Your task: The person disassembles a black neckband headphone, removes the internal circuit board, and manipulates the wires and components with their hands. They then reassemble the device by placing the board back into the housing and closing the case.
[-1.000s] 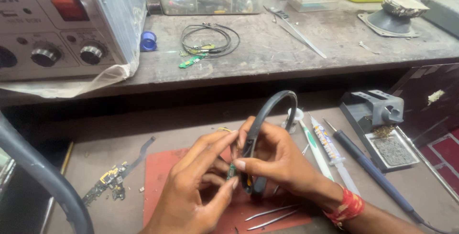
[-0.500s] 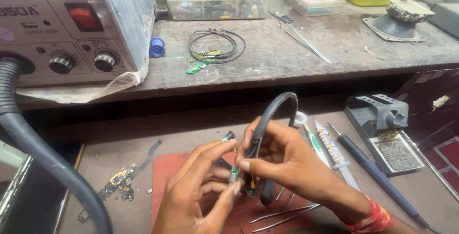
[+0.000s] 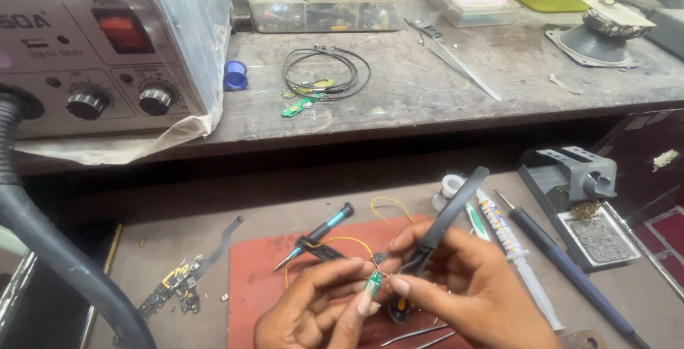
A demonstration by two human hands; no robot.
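My left hand [image 3: 313, 310] pinches a small green circuit board [image 3: 372, 285] between thumb and fingertips, low in the view. My right hand [image 3: 474, 288] grips a black strip-shaped part [image 3: 456, 203] that slants up to the right; its lower end meets the green board. A thin yellow wire [image 3: 388, 205] loops from the board over a red mat [image 3: 267, 285]. A small dark-handled screwdriver [image 3: 324, 233] lies on the mat just left of my fingers. Metal tweezers [image 3: 420, 335] lie under my right hand.
A grey rework station [image 3: 107, 49] with a black hose [image 3: 43, 249] stands at left. The upper shelf holds a wire coil [image 3: 328, 71], blue cap [image 3: 235, 77], clear parts box [image 3: 320, 0] and tweezers [image 3: 456, 64]. At right lie a syringe [image 3: 516, 253], soldering iron [image 3: 570, 270] and stand [image 3: 577, 178]. A flex board [image 3: 182, 285] lies left.
Both hands have dropped lower in the view and the view has shifted. The black part now slants up to the right instead of arching over my hands, and the yellow wire shows.
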